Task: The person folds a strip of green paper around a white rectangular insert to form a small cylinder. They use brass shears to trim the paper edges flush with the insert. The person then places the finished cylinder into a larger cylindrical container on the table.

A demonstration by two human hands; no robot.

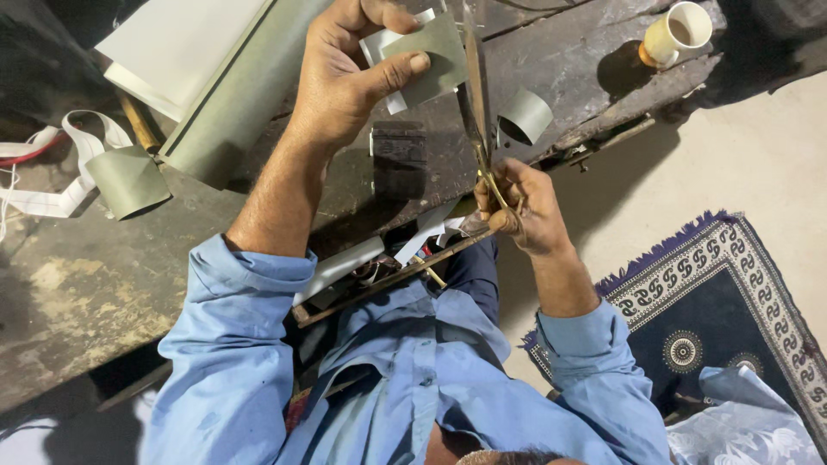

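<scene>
Two hands cut card over the bench [594, 52].
Left hand [349, 73] pinches a grey-green card piece [435, 52]; right hand [525, 207], at five o'clock, grips scissors [475, 95].

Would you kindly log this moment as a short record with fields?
Left hand: pinches a grey-green sheet piece backed with white.
Right hand: grips scissors, blades at the piece's edge.
Surface: worn dark workbench.
Nearby: curled offcut, cup, large folded sheet.
Floor: patterned rug.

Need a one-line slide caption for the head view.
Left hand holds a grey-green sheet while right hand cuts it with scissors over a worn workbench.
</scene>
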